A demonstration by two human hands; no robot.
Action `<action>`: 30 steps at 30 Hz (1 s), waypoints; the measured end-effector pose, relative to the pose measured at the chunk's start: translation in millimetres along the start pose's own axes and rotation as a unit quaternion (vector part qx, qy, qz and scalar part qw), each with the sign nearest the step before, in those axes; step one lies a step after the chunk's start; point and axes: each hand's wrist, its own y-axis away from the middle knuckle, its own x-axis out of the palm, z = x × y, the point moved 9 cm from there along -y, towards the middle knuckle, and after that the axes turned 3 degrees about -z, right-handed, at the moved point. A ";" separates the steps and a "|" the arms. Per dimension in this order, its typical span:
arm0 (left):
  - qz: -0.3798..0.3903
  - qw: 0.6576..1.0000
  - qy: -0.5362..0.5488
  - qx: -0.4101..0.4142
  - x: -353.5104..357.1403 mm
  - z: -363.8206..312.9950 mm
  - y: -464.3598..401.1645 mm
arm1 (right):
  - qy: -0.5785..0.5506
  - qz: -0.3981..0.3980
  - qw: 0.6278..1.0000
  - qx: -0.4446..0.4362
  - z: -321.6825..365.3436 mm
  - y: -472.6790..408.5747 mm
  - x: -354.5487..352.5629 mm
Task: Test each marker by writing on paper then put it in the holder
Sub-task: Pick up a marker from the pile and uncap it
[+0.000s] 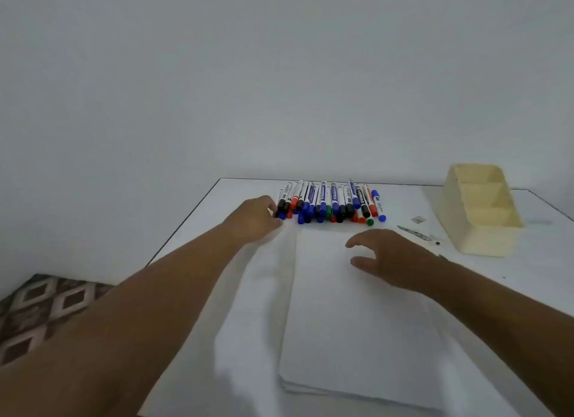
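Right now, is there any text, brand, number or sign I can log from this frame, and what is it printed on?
Nothing can be read.
Markers: blue printed bands on several barrels, too blurred to read.
Paper: blank, no writing.
Holder: plain wood, no label shows.
Small scrap on the table: too small to tell.

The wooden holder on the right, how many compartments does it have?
3 show in the wooden holder: one at the far end near the wall, one in the middle, one nearest the person. All three look empty, though their floors are partly hidden by the walls.
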 end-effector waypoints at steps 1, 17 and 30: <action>-0.001 1.000 -0.012 -0.007 3.2 3.6 -4.5 | -0.002 0.006 1.000 0.001 -1.8 -5.5 4.9; -0.143 0.985 -0.094 -0.032 2.4 22.4 -17.2 | 0.067 0.006 0.997 -0.045 -12.7 -27.3 30.8; -0.219 0.960 0.172 0.022 -52.6 -1.4 61.9 | -0.055 -0.043 0.997 -0.024 8.9 -9.8 6.2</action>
